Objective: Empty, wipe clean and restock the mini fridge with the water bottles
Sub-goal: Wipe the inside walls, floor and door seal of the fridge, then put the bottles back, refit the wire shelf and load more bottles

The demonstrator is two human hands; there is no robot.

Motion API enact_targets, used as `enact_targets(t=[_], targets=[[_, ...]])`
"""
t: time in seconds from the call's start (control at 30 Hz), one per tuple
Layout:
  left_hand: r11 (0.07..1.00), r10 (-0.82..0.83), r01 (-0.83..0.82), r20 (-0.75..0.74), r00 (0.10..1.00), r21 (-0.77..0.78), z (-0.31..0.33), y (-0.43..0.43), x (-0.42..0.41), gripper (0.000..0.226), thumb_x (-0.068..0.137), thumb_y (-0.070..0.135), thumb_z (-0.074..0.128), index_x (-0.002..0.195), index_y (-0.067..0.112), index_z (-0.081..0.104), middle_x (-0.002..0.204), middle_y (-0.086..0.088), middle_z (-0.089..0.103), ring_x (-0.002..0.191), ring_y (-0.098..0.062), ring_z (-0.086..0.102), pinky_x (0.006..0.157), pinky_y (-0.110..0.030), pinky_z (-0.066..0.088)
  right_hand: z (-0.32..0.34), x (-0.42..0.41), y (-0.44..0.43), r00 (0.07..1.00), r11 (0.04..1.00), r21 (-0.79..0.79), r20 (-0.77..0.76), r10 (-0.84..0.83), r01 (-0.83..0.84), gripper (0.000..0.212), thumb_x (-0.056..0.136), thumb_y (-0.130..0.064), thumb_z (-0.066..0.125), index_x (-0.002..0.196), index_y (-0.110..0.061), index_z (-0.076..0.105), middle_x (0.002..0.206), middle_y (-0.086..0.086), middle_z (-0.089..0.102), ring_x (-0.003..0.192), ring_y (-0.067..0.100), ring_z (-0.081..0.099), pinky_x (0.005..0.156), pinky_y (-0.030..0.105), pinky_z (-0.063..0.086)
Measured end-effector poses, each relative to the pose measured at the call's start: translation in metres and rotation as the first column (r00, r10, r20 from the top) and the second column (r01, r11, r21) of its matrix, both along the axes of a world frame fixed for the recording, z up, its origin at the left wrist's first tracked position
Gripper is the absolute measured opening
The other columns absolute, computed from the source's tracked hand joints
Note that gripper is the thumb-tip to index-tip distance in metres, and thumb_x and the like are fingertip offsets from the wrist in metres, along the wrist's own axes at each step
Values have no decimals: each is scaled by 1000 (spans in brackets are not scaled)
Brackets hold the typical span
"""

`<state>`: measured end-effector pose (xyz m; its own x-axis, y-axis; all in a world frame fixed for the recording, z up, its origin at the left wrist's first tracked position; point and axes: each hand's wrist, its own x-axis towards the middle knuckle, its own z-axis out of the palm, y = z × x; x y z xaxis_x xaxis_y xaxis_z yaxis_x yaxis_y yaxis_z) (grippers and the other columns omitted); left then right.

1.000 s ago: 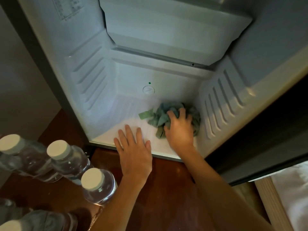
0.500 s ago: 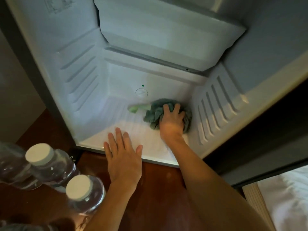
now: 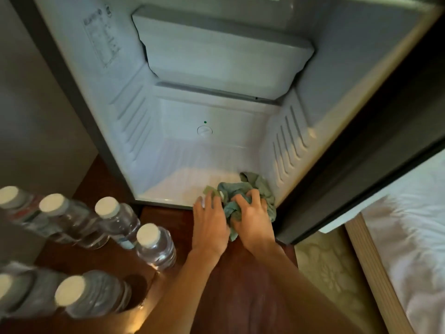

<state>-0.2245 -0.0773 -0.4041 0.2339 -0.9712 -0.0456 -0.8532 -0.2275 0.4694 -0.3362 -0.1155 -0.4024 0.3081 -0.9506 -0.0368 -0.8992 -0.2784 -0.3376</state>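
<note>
Green cloth [image 3: 255,187] bunched at front right corner of fridge [image 3: 183,175] floor, right hand [image 3: 253,219] curled tight round it. Beside it, left hand [image 3: 209,221] lies flat, fingers straight (tips touching cloth). Water bottles [image 3: 154,245] stand on wooden floor [image 3: 166,216], left.

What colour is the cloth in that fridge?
The cloth is a muted blue-green, shown best in the head view.

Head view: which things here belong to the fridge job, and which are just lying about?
Job: mini fridge; green cloth, gripped by the right hand; left hand beside it; water bottles standing on the wooden surface.
Lying about: white bedding; patterned carpet.
</note>
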Motion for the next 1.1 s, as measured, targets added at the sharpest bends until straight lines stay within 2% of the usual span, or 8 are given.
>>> enact_targets(t=[0.17, 0.33, 0.43, 0.53, 0.77, 0.87, 0.97, 1.1], targets=[[998, 0, -24, -360, 933, -63, 24, 32, -14, 37, 90, 8, 50, 127, 11, 47, 129, -4, 48, 125, -20, 39, 103, -26, 35, 32, -21, 34, 911, 973, 183, 362, -197, 137, 33, 82, -16, 70, 115, -18, 67, 116, 4, 54, 95, 21, 59, 83, 29, 47], [978, 126, -209, -858, 497, 23, 48, 75, -25, 32, 72, 17, 59, 103, 25, 62, 111, 7, 65, 107, -15, 62, 94, -37, 50, 51, -52, 99, 660, 843, 478, 555, -507, 246, 26, 84, -18, 69, 110, -18, 70, 96, -2, 73, 85, 11, 69, 83, 35, 57], [980, 86, -198, -908, 410, 3, 62, 108, -39, 30, 87, 15, 59, 112, 31, 55, 110, 17, 61, 104, -9, 61, 85, -21, 47, 55, -69, 134, 519, 771, 609, 606, -603, 184, 18, 87, -14, 66, 104, -18, 72, 90, 1, 76, 84, 18, 72, 84, 43, 59], [996, 70, -81, -901, 428, 38, 65, 137, -51, 32, 93, 21, 60, 123, 28, 53, 117, 16, 59, 105, 7, 58, 86, -13, 44, 55, -83, 162, 509, 719, 678, 569, -646, 154, 14, 88, -16, 65, 100, -20, 72, 88, 1, 76, 84, 20, 73, 84, 45, 59], [962, 165, 83, -794, 585, 261, 52, 189, -77, 35, 87, 30, 59, 122, 32, 56, 115, 10, 64, 109, -7, 60, 98, -32, 48, 56, -114, 193, 557, 622, 746, 420, -717, 238, 49, 88, -24, 71, 126, -16, 41, 107, 4, 63, 94, 17, 66, 85, 35, 58], [973, 115, 31, -592, 798, 230, 42, 197, -82, 36, 97, 23, 52, 134, 22, 49, 130, 4, 49, 120, -9, 50, 103, -23, 37, 47, -110, 199, 685, 671, 697, 361, -633, 254, 58, 91, -31, 67, 138, -18, 35, 119, 2, 53, 114, 22, 54, 99, 37, 49], [986, 151, -85, -549, 822, 143, 34, 201, -82, 42, 100, 16, 50, 141, 13, 42, 143, -3, 38, 131, -14, 42, 100, -9, 25, 30, -101, 207, 908, 772, 614, 212, -362, 164, 65, 96, -40, 53, 152, -29, 22, 150, 0, 31, 140, 29, 22, 112, 43, 27], [990, -11, 78, -495, 869, 115, 19, 203, -81, 49, 101, 27, 48, 147, 28, 34, 159, 0, 20, 146, -14, 19, 116, -27, 21, 12, -102, 228, 997, 955, 286, 15, -80, 73, 65, 102, -50, 36, 157, -37, 3, 166, -5, -8, 149, 31, -3, 119, 54, 14]])
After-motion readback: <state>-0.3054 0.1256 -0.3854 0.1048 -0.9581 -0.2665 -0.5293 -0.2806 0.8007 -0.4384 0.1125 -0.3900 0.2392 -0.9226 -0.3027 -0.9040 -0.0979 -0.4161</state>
